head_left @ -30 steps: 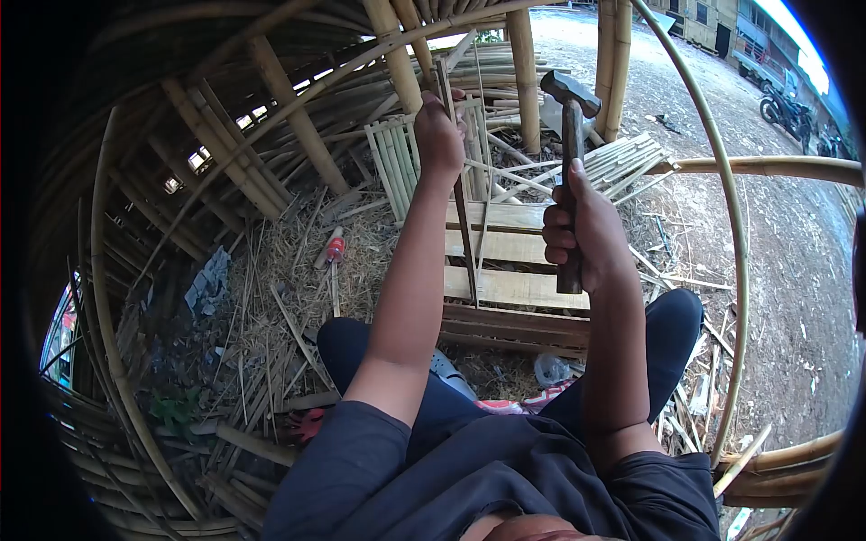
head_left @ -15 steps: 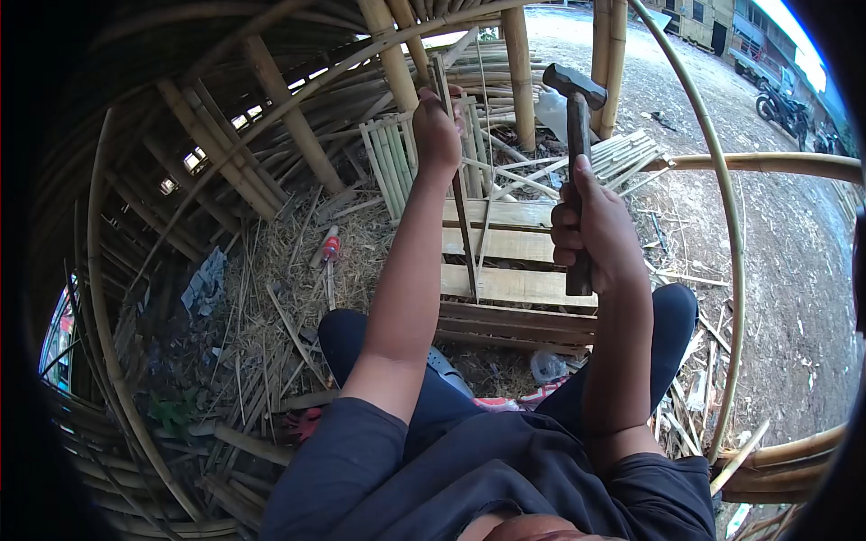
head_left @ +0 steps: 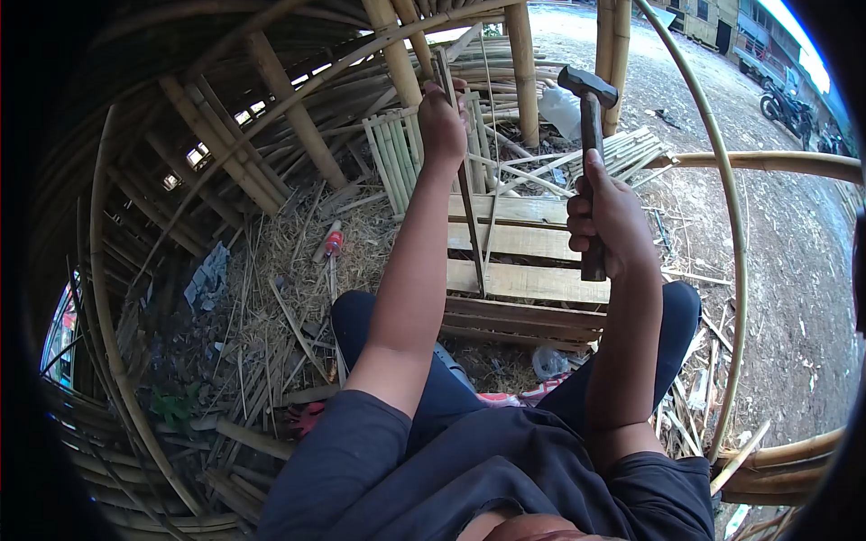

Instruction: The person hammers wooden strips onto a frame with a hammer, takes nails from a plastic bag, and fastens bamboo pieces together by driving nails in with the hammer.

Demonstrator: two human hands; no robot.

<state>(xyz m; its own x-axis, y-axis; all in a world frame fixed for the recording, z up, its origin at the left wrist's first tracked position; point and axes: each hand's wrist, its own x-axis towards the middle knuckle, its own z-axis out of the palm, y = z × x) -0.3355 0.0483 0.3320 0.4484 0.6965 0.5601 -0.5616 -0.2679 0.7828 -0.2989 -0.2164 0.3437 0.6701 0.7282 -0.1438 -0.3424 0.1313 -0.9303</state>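
Observation:
My right hand (head_left: 615, 216) is closed around the wooden handle of a hammer (head_left: 592, 126), its dark metal head upward. At the far end of my outstretched left arm, my left hand (head_left: 444, 126) grips a long, thin dark strip (head_left: 471, 216); its material is unclear. The strip stands nearly upright, its lower end at the slatted wooden bench (head_left: 523, 281) between my knees. A thin pale strip (head_left: 492, 221) runs close beside it. Behind my left hand is a small panel of bamboo slats (head_left: 386, 162).
Bamboo posts (head_left: 521, 77) and a curved bamboo pole (head_left: 732, 198) frame the workspace. Cut bamboo strips (head_left: 622, 155) lie beyond the bench. A red-labelled bottle (head_left: 334, 242) rests on shavings at left. A motorcycle (head_left: 787, 110) stands outside on the right.
The hammer has risen slightly, and my right hand with it. My left hand keeps its hold on the dark strip. The whole view has shifted a little.

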